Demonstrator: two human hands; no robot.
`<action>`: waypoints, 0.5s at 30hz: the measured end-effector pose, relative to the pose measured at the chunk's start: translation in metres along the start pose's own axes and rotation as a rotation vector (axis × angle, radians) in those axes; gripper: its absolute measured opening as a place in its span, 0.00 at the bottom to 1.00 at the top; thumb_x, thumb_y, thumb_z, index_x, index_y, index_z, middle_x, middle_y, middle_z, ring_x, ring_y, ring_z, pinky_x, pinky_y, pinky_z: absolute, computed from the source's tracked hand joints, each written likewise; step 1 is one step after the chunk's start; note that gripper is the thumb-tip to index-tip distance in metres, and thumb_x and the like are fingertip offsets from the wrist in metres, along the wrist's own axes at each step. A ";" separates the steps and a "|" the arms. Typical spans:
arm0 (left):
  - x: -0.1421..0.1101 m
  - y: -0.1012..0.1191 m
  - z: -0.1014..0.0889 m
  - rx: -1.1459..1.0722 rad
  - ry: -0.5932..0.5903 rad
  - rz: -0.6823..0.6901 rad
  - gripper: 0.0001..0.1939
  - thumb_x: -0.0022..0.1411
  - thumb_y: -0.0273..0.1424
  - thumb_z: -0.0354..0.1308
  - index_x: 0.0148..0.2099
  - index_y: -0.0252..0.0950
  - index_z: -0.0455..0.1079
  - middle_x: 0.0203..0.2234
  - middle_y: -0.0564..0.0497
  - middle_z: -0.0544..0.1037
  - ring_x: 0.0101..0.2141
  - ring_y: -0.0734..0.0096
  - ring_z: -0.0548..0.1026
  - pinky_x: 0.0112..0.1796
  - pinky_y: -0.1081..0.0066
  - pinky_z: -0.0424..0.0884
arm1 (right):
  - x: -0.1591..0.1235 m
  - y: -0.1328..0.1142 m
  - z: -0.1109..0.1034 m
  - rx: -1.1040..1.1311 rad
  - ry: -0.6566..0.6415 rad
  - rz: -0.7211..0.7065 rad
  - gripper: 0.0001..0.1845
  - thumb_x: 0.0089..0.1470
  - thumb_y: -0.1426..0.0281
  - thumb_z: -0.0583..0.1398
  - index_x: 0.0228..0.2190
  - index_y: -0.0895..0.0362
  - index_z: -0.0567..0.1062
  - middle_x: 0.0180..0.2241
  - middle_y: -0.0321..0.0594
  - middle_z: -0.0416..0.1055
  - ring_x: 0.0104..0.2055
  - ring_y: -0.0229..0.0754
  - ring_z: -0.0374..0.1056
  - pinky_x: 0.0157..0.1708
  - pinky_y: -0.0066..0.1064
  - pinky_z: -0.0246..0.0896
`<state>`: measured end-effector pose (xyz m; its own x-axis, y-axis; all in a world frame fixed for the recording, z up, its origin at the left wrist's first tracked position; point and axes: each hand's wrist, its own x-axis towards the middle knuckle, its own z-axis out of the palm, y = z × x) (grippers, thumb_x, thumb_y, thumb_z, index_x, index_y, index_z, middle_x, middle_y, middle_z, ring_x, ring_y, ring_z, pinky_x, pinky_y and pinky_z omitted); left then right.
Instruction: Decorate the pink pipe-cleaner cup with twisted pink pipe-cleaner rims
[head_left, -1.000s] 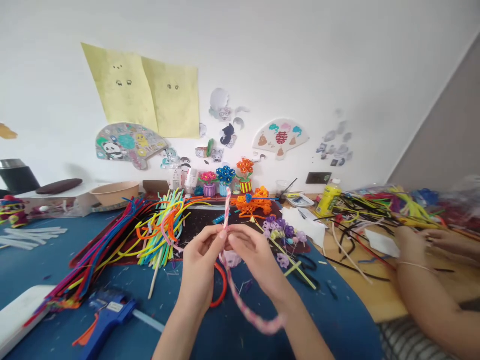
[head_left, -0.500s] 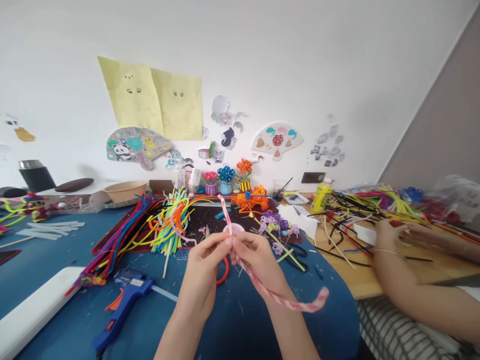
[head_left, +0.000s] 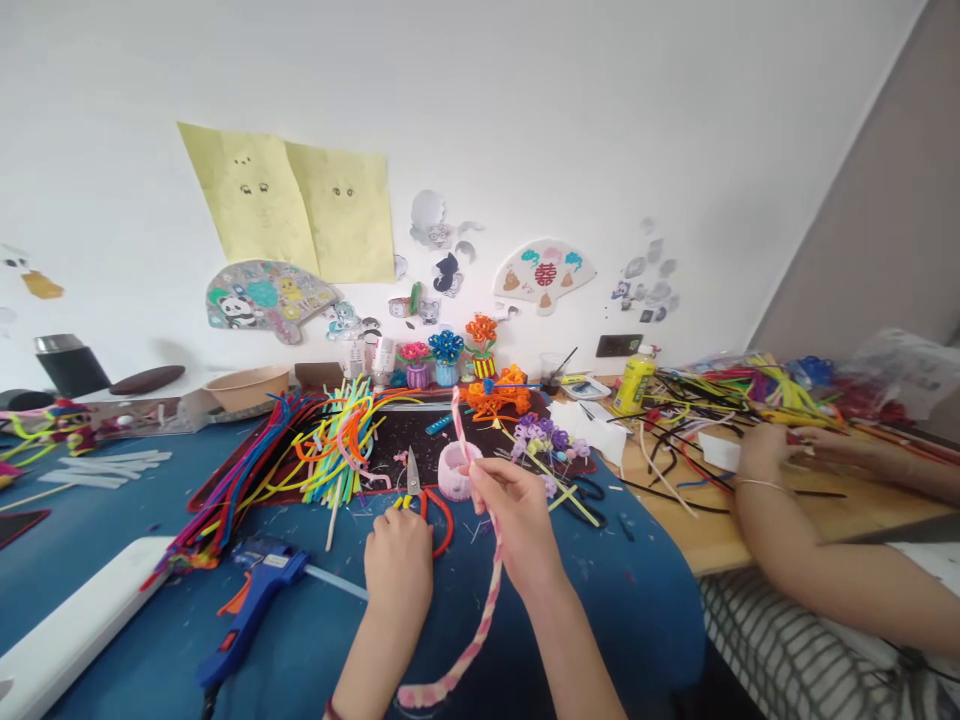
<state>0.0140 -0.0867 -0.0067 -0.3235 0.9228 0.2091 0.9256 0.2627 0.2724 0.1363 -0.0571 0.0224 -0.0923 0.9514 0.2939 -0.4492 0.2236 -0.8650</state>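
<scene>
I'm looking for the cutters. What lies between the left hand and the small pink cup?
In the head view, red-handled scissors lie between the left hand and the pink cup, blades pointing away.

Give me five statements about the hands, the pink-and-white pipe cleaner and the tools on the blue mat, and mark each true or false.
1. The right hand holds the pink-and-white twisted pipe cleaner. True.
2. The left hand also grips that pipe cleaner. False: it is down on the mat at the red-handled scissors.
3. The blue glue gun lies left of the left hand. True.
4. The glue gun is in the right hand. False: it lies on the blue mat, untouched.
5. Another person's hand is at the wooden table on the right. True.
</scene>
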 end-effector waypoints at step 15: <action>0.018 -0.021 -0.015 -0.636 -0.011 -0.117 0.24 0.61 0.52 0.37 0.27 0.39 0.58 0.17 0.55 0.66 0.12 0.75 0.61 0.18 0.71 0.61 | -0.008 -0.013 -0.017 -0.150 0.018 -0.034 0.17 0.54 0.56 0.63 0.30 0.59 0.77 0.21 0.31 0.59 0.16 0.27 0.45 0.15 0.25 0.38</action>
<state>-0.0137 -0.0796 0.0053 -0.4102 0.9018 0.1359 0.5862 0.1466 0.7968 0.1578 -0.0641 0.0240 -0.0627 0.9461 0.3179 -0.3141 0.2836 -0.9060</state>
